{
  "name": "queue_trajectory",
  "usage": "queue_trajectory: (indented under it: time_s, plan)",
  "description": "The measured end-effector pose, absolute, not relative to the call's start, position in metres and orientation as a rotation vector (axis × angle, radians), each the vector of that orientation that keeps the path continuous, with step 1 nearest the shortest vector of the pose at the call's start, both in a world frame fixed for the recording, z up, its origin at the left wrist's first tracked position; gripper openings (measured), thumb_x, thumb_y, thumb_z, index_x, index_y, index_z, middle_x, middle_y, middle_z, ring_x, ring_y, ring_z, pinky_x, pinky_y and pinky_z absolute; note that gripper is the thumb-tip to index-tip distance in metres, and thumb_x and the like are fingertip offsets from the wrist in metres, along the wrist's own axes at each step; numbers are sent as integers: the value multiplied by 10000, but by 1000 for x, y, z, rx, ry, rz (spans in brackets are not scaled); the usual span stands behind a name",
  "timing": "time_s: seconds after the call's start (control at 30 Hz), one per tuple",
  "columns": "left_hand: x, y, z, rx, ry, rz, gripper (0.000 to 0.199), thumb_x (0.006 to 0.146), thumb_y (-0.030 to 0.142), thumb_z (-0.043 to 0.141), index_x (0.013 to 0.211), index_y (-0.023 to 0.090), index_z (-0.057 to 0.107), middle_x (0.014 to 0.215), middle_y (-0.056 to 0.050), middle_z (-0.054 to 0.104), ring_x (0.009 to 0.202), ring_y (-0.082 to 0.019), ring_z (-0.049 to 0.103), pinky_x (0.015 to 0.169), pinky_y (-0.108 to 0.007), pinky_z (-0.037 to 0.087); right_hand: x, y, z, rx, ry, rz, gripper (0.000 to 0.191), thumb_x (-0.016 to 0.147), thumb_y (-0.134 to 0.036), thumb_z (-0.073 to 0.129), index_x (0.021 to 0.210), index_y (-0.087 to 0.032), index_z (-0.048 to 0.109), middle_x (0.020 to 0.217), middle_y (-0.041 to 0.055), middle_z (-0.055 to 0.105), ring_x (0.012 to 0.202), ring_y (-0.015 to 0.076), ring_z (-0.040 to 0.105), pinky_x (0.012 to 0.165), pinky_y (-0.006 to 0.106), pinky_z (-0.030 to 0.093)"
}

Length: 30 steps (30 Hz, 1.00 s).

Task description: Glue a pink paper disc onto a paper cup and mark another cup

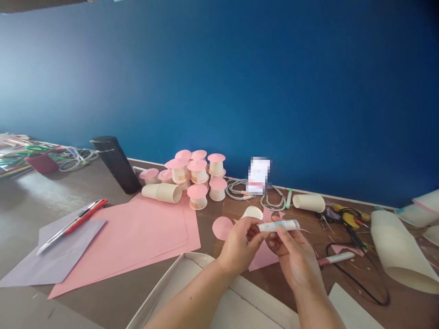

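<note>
Both hands meet on a white glue stick with a blue-marked label, held level above the table. My left hand is closed around its left end. My right hand grips the right part, thumb on top. Beyond my left hand are a pink paper disc and a white paper cup, partly hidden by the fingers. Pink paper scraps lie beneath the hands. To the left stand several small paper cups topped with pink discs, some of them stacked.
Left are a stack of paper cups, pink sheets, purple paper, a red cutter and a black bottle. A cardboard tray sits under my forearms. Right are a lying cup, pliers and a black cable.
</note>
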<state>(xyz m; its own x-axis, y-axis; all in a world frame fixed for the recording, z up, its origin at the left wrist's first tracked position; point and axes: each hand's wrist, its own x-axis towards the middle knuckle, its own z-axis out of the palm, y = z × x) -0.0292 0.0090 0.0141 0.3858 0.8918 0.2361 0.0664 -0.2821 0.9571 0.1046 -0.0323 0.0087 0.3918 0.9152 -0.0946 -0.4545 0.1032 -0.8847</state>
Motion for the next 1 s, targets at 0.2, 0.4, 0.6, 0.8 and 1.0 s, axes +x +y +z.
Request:
queue_trajectory:
  time_s: [0.2,0.4,0.6,0.8,1.0]
  plan:
    - [-30,10,9,1771,896,1083,177,858,305,582,987,185,598,834,-23,617,759,-139,536,684,-259,416,106,-31,5,-1063,-563,1092,448,691,-393,772,1089,-212,676,856,24,641,678,99,537,609,228,477]
    - [-29,7,7,1838,870,999,180,888,337,534,967,188,593,842,-35,647,764,-150,554,675,-258,405,106,-31,1,-1201,-689,976,506,698,-509,723,1091,-194,675,773,21,625,641,129,517,592,268,440]
    - [-30,2,8,1811,889,959,289,858,453,562,840,171,622,677,-11,599,608,-114,494,568,-231,360,111,-38,8,-1399,-1008,804,392,799,-576,577,794,-191,654,679,6,556,652,141,473,608,261,374]
    - [-39,16,16,1485,881,1134,381,866,488,534,1056,163,593,711,6,551,632,-103,491,590,-219,402,115,-44,22,-1441,-1273,909,403,892,-535,451,727,-201,607,639,-6,473,630,133,411,596,252,353]
    - [-35,16,16,1430,797,1035,327,843,467,576,941,162,644,788,-29,612,691,-117,537,624,-233,435,112,-42,27,-1449,-1310,1007,364,814,-484,610,1083,-250,683,964,48,649,940,215,556,849,310,428]
